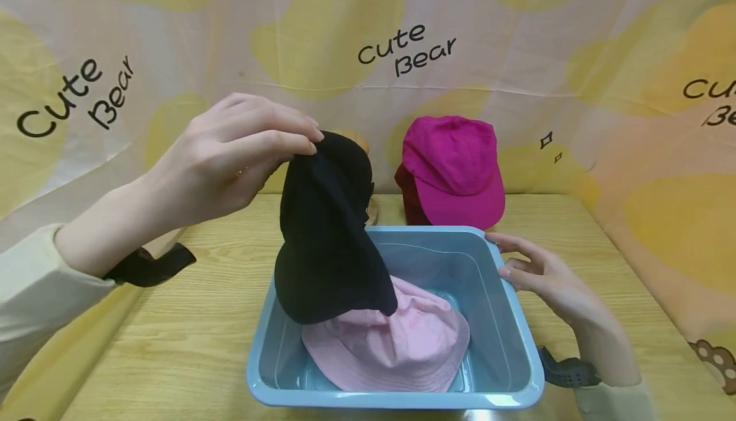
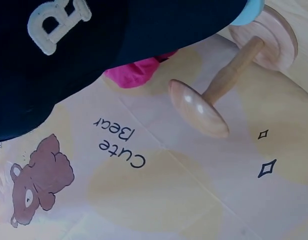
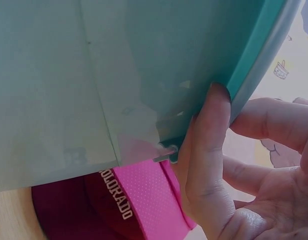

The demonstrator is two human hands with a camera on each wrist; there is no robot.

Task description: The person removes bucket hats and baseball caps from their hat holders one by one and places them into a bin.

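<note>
My left hand (image 1: 230, 153) pinches the top of a black cap (image 1: 330, 242), which hangs with its brim down over the left part of a light blue plastic basin (image 1: 397, 399). Raised white lettering shows on the cap's dark front (image 2: 119, 30) in the left wrist view. A pink bucket hat (image 1: 397, 351) lies in the basin, partly covered by the black cap. At the basin's right rim, my right hand (image 1: 552, 280) holds on near the far corner. The right wrist view shows its fingers (image 3: 209, 160) gripping the edge from either side.
Behind the basin, a magenta cap (image 1: 451, 159) sits in front of a dark red cap (image 1: 411, 194). A wooden stand (image 2: 234, 70) with a round top and base is mostly hidden behind the black cap in the head view. A printed cloth (image 1: 517, 44) hangs behind the wooden table (image 1: 184, 325).
</note>
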